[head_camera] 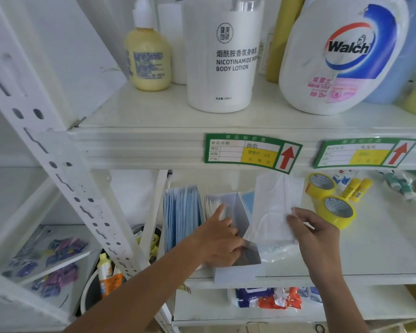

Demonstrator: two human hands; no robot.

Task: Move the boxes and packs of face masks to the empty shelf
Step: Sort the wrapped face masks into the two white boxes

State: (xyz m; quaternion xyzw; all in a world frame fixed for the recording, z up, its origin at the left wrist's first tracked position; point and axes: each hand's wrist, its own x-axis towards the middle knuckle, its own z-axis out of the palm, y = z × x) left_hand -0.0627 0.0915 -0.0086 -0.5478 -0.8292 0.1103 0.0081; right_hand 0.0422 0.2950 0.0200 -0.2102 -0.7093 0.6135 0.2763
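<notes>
Fingers of the left hand (220,239) curl over the near wall of the open white mask box (235,272); index finger extended toward the box's white contents. Just left of it, the blue mask stack (181,212) stands upright, untouched. Right hand (318,234) pinches the clear pack of white masks (277,207) at its lower right edge, pack tilted up off the middle shelf (370,248). 2 yellow tape rolls (335,209) sit further right. Judged step: picking up, both items in hand, nothing transferred. Next: lift box and pack clear of the upper shelf lip; destination shelf not identifiable.
</notes>
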